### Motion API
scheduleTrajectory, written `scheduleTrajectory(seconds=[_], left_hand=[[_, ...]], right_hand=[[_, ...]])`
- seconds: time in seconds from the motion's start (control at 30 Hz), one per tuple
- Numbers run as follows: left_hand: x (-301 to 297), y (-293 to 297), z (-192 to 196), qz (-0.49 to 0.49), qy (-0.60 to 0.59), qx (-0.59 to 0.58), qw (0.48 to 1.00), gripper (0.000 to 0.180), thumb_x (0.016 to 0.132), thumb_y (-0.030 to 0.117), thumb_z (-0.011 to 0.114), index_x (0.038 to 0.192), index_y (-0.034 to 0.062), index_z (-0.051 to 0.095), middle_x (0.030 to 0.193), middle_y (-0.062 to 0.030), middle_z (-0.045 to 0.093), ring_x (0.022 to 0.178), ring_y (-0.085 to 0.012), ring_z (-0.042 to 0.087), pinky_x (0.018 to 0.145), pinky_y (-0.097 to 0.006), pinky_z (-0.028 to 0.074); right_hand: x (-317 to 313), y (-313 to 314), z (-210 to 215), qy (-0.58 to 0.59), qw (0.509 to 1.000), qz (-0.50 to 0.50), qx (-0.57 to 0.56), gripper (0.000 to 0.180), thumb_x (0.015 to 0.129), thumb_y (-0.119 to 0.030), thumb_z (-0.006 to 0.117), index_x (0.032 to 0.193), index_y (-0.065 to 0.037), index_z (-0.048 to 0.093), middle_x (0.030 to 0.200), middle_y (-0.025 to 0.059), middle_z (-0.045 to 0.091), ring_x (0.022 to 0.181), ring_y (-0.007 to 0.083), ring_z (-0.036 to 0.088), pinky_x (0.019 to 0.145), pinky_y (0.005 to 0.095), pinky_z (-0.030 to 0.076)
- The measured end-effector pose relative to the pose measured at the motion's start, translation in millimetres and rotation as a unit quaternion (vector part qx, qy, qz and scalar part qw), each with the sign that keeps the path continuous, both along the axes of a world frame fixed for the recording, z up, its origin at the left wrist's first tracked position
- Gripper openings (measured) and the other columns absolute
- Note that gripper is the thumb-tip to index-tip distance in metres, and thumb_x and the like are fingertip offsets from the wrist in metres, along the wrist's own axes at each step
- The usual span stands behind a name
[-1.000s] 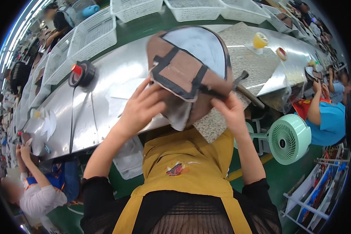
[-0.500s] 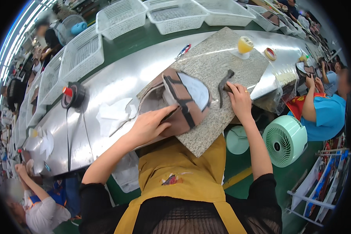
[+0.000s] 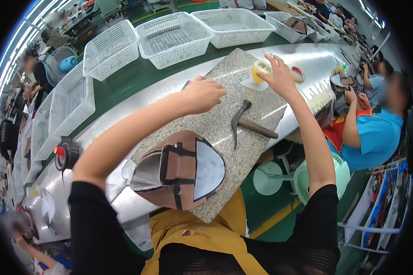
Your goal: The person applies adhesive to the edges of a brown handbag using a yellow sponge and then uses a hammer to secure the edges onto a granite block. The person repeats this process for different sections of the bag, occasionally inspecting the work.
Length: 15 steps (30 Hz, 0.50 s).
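My right hand [image 3: 280, 78] reaches to a round yellow container [image 3: 258, 72] standing on a white sheet, its thumb and fingers spread at the container's side. Over the upper left of the speckled stone slab [image 3: 229, 169] is my left hand [image 3: 204, 95]; its fingers are smeared and partly bent, and nothing shows in them. A hammer [image 3: 258, 128] with a curved dark head and wooden handle lies on the slab, untouched. Nearer to me rests a rounded brown workpiece [image 3: 179, 167] with black bands and a white panel, its hollow side facing left. A small dark object [image 3: 186, 85] shows partly behind my left wrist.
White baskets [image 3: 174, 39] line the metal table's [image 3: 307, 55] far side. A tape roll [image 3: 298, 74] lies right of the yellow container. A black round item with a red top [image 3: 65, 155] stands left. A green fan [image 3: 323, 178] and a co-worker in blue [image 3: 381, 133] are at right.
My right hand has let go of the hammer and moved up to the yellow container. My left hand has left the brown workpiece and swung forward over the slab. The view has shifted.
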State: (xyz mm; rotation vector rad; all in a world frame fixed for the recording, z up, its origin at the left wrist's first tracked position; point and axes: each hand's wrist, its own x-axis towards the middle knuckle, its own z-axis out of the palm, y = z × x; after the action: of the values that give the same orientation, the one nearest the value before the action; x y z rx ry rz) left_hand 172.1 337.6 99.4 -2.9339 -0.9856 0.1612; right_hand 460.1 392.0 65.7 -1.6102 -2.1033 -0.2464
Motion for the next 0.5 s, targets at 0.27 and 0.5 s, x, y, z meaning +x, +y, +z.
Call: scheduleTrajectory(seconds=[0.27,0.5], left_hand=[[101.0,71.4,-94.2,0.040,-0.040,0.074,0.996,0.028,0.086,0.012,0.049,0.114,0.0090,0.053,0.113,-0.0041,0.055,0.114,-0.0244,0.049,0.105,-0.063,0.024],[102.0,71.6,-103.7,0.027,-0.040,0.108,0.993,0.029,0.085,0.011,0.050,0.114,0.0080,0.053,0.113,-0.0036,0.055,0.113,-0.0248,0.049,0.105,-0.062,0.025]], right_hand=[[-1.3,55.0,-19.5,0.024,0.987,0.028,-0.157,0.086,0.070,-0.058,0.070,0.139,-0.016,0.040,0.136,0.0238,0.042,0.120,0.0374,0.049,0.098,0.0437,0.042],[54.9,48.8,-30.9,0.513,0.793,0.008,-0.328,0.063,0.081,-0.046,0.067,0.128,-0.009,0.048,0.120,0.0115,0.056,0.111,0.0245,0.055,0.091,0.0373,0.049]])
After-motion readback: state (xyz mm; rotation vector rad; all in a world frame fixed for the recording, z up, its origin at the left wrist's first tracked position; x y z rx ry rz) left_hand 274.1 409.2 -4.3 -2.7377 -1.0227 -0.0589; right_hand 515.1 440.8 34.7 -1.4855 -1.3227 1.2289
